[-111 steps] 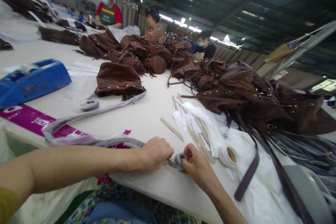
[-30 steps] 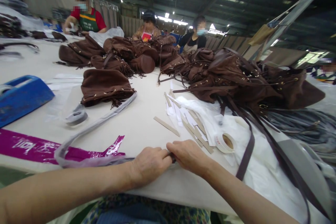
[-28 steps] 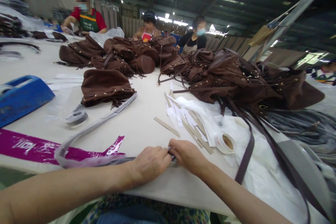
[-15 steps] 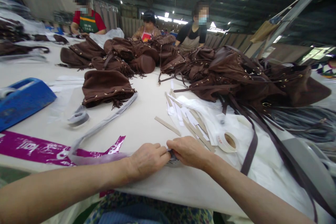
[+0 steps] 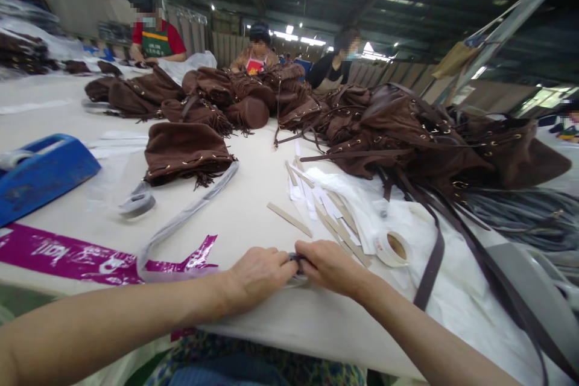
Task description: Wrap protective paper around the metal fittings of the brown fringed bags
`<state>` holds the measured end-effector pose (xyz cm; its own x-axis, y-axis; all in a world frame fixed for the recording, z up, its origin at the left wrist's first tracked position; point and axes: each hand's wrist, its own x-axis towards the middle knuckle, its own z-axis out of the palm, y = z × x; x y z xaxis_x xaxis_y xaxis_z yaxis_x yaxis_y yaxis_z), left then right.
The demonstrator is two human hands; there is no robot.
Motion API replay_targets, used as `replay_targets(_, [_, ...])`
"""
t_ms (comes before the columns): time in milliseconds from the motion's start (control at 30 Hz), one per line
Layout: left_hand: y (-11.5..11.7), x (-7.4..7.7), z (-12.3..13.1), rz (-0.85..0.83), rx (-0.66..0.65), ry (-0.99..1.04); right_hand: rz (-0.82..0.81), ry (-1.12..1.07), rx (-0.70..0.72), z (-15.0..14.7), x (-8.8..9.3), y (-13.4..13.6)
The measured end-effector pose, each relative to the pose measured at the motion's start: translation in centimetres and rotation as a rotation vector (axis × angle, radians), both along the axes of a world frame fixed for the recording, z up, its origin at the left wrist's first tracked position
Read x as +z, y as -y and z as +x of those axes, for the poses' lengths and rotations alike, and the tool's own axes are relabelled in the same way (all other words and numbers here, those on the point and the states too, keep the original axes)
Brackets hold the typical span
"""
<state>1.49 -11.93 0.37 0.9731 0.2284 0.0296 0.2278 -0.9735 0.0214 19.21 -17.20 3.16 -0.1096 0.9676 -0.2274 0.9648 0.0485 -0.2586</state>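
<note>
My left hand [image 5: 260, 274] and my right hand [image 5: 330, 265] meet close together near the table's front edge, fingers closed. Between them shows a small dark, greyish part of a bag strap [image 5: 190, 211] in pale translucent wrapping; the fingers hide its exact form. From behind my left forearm the strap loops left, then up toward a dark brown fringed drawstring bag [image 5: 187, 151] with gold eyelets. Another wrapped, coiled strap piece [image 5: 137, 202] lies by the bag's lower left corner.
Many brown bags [image 5: 389, 114] are heaped across the back. A blue tape dispenser [image 5: 54, 169] stands left, near purple printed tape [image 5: 67, 256]. Paper strips [image 5: 289, 219], a tape roll [image 5: 392, 248] and white wrapping [image 5: 461, 289] lie right. Several people work beyond.
Both hands have shifted slightly right, a little more of the dark piece showing between them. The strap's loop has slid right. The co-worker at the back right has bent lower.
</note>
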Motion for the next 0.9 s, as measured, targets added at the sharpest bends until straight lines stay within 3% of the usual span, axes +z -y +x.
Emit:
replay_targets(133, [0.0, -0.6, -0.1, 0.063, 0.02, -0.018, 0.03, 0.019, 0.026, -0.2, -0.4, -0.1])
replay_targets(300, [2.3, -1.2, 1.5, 0.048, 0.099, 0.021, -0.104, -0.131, -0.29, -0.6, -1.5, 0.8])
replay_targets(467, [1.6, -0.6, 0.6, -0.012, 0.075, -0.011, 0.026, 0.085, -0.011, -0.3, -0.6, -0.1])
replay_targets(533, [0.9, -0.5, 0.0, 0.017, 0.083, -0.027, 0.038, 0.092, 0.03, -0.3, -0.3, -0.7])
replay_targets(633, [0.5, -1.0, 0.0, 0.077, 0.073, -0.01, 0.067, 0.094, -0.014, -0.6, -0.9, -0.9])
replay_targets(767, [0.8, -1.9, 1.1, 0.133, 0.027, 0.067, -0.026, -0.024, -0.182, -0.5, -2.2, -0.2])
replay_targets(900, [0.0, -1.4, 0.8, 0.076, -0.017, 0.073, 0.012, 0.02, -0.143, -0.3, -1.8, -0.3])
